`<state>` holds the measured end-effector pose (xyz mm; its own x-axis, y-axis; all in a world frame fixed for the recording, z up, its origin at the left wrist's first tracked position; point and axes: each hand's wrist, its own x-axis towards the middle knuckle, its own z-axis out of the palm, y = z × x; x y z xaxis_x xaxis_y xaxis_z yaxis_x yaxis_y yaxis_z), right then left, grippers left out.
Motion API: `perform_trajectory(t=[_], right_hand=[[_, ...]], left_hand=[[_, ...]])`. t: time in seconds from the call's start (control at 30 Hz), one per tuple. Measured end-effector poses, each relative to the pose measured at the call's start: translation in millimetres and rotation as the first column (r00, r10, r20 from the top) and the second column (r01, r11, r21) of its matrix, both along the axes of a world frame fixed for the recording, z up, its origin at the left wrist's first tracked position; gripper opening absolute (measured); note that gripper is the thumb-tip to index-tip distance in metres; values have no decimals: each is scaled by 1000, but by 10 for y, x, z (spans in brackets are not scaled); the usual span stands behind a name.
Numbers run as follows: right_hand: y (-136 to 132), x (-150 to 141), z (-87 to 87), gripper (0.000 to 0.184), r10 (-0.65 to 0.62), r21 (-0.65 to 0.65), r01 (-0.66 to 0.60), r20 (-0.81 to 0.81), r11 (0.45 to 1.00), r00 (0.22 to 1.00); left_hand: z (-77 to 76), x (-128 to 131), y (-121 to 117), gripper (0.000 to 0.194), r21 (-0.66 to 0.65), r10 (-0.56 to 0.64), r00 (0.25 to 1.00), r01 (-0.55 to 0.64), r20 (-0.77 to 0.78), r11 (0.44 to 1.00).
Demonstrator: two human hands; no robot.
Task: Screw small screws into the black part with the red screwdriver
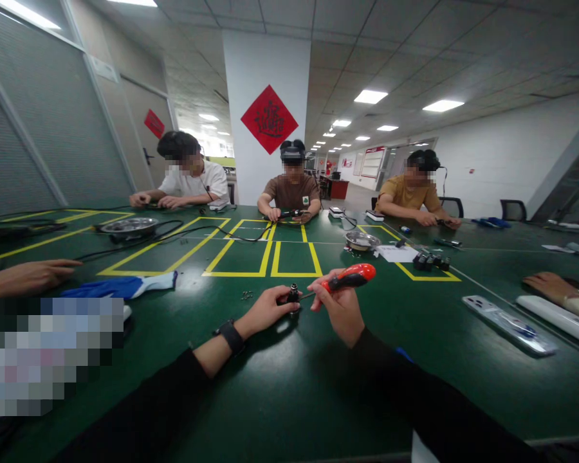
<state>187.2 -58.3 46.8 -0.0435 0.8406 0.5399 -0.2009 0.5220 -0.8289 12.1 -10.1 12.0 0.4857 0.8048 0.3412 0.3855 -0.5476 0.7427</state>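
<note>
My left hand (pixel 266 312) is closed around a small dark cylindrical part (pixel 294 292) with a metallic top, which stands upright on the green table. In my right hand (pixel 340 308) is a screwdriver (pixel 352 276) with a red and black handle, held nearly level. Its thin shaft points left to the side of the dark part; whether the tip touches a screw there is too small to tell. A few tiny metal pieces (pixel 247 295) lie on the table just left of my left hand.
Blue-and-white gloves (pixel 125 284) lie at left near another person's hand (pixel 29 278). Several black parts (pixel 431 260) and a metal bowl (pixel 361 240) stand beyond my right hand. A phone-shaped item (pixel 509 325) lies at right. Three people sit across the yellow-taped table (pixel 241 411).
</note>
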Motion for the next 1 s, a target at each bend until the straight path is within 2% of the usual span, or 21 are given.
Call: perform_trajectory(t=[0.13,0.23,0.6,0.77,1.0], right_hand=[[25,20,9,29,74,-40,-77,-81,996,994],[27,26,14,31,103,-48,-106,-46,993,994],[-77,-10,10,25,99,-31,-99,13,995,995],[-73,-2,15,24,101,-14,-101,32,995,994],[-36,27,9,28,101,10,-101,23,995,995]], left_hand=[[14,-2,-9,32,10,8,1000,-8,-23,1000],[12,-5,-11,30,23,20,999,-19,-36,1000],[-21,-30,13,36,-5,-60,998,60,-17,998],[-79,-27,41,39,18,-43,998,44,-42,999],[-74,-23,52,35,31,-51,998,52,-28,998]])
